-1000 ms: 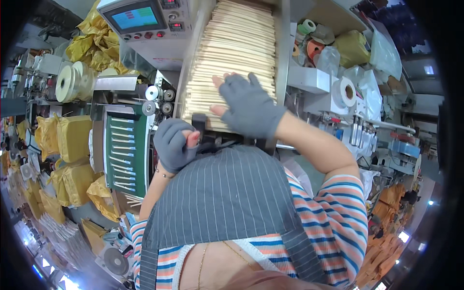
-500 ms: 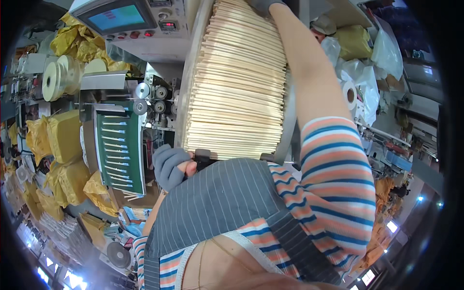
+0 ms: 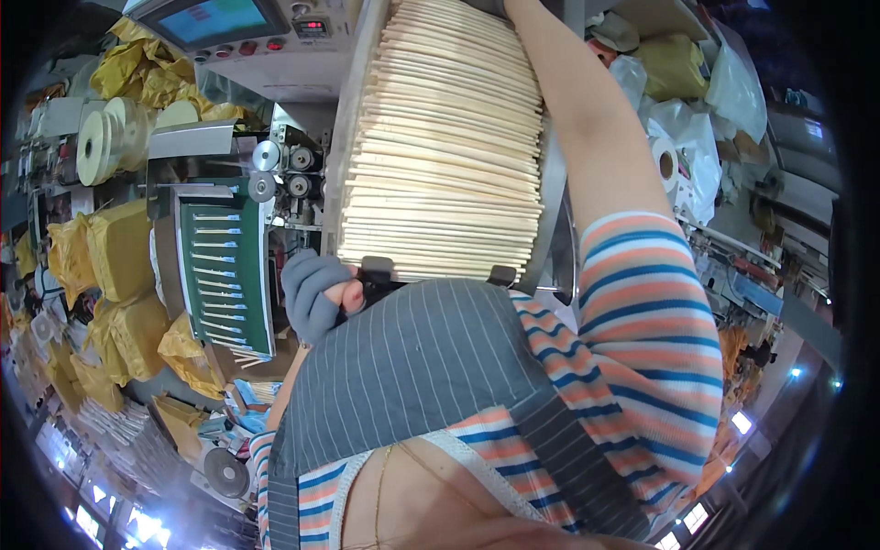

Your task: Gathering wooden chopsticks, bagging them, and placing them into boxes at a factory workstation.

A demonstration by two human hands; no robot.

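Note:
A tall sloping stack of pale wooden sticks fills a metal hopper right in front of me. My left hand, in a grey glove with bare fingertips, is curled round a black fitting at the hopper's lower left corner. My bare right forearm reaches up along the right side of the stack. Its hand is cut off by the top edge of the picture. My striped apron and striped sleeve fill the lower middle.
Left of the hopper a green conveyor carries single wrapped sticks, with small metal rollers above it. A control panel with a screen is at top left. Yellow bags, paper rolls and plastic bags crowd both sides.
My right hand has gone from lying flat on the middle of the stick stack to reaching up past its top, out of the picture. The left hand has stayed at the black fitting.

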